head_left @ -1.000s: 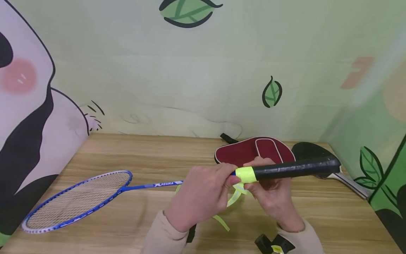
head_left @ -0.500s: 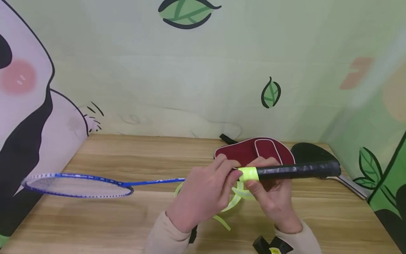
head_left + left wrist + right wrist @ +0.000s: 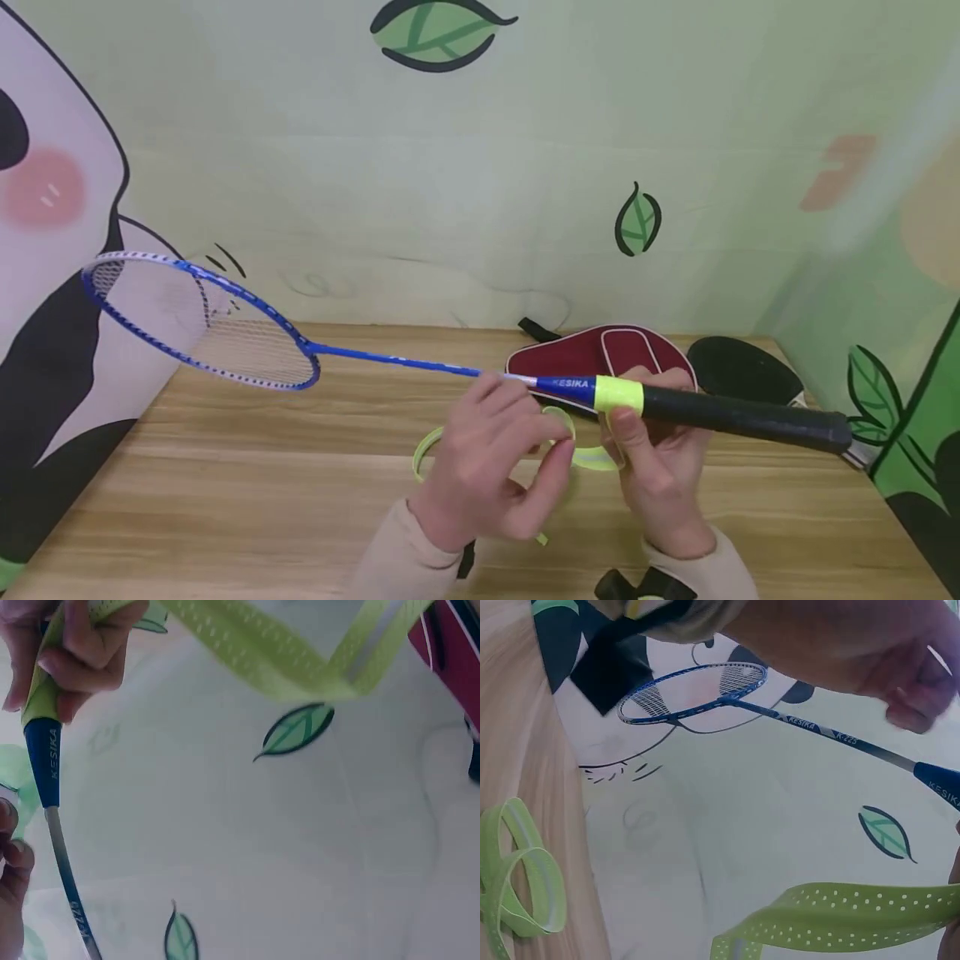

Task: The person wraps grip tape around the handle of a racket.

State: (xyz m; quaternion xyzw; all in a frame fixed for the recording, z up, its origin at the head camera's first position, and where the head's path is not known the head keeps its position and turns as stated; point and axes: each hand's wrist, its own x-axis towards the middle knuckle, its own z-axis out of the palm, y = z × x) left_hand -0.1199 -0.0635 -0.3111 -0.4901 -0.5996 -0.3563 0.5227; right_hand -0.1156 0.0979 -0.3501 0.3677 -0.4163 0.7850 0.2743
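My right hand (image 3: pixel 663 471) grips a blue badminton racket (image 3: pixel 566 386) at the front of its black handle (image 3: pixel 750 419), thumb on the lime-yellow overgrip tape (image 3: pixel 618 395) wound there. The racket is held up over the table, head to the left. A dotted free length of tape (image 3: pixel 255 652) runs off from the wrap in the left wrist view. My left hand (image 3: pixel 498 467) is just below the shaft, its fingers loosely bent, with nothing seen between them. In the right wrist view, the left hand (image 3: pixel 907 675) is apart from the shaft.
A maroon case (image 3: pixel 547 361) lies at the back of the wooden table (image 3: pixel 262 500), and a black paddle-shaped thing (image 3: pixel 742 367) is to its right. Loops of tape (image 3: pixel 529 889) lie on the table. A printed cloth backdrop (image 3: pixel 450 200) stands behind.
The left hand has let go near the top of the handle and moved down. The racket has turned about its shaft, its head rising and its butt dropping to the right.
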